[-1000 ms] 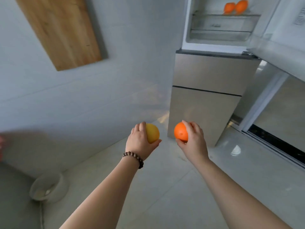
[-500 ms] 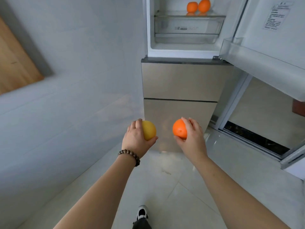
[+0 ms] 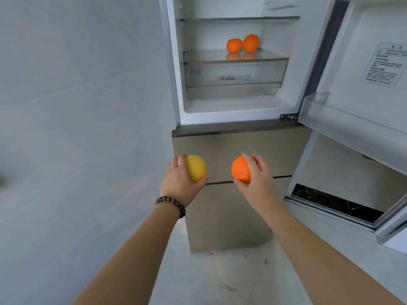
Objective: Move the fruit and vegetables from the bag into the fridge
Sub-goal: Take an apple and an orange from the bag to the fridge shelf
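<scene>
My left hand [image 3: 178, 181] grips a round yellow fruit [image 3: 196, 168], its fingers curled over the top. My right hand [image 3: 257, 181] grips an orange [image 3: 241, 170]. Both hands are held out in front of the fridge's closed lower drawers, below the open upper compartment of the fridge [image 3: 176, 84]. Two oranges [image 3: 234, 45] [image 3: 251, 42] sit side by side on the glass shelf [image 3: 198, 57] inside. The bag is out of view.
The fridge door [image 3: 361, 69] stands open to the right, with a clear door bin [image 3: 343, 119] jutting out at hand height. A clear crisper drawer [image 3: 233, 78] sits under the shelf. A pale tiled wall fills the left side.
The view has swung toward the fridge and come closer, so the open compartment now stands straight ahead. Both hands keep their fruit and have spread slightly apart.
</scene>
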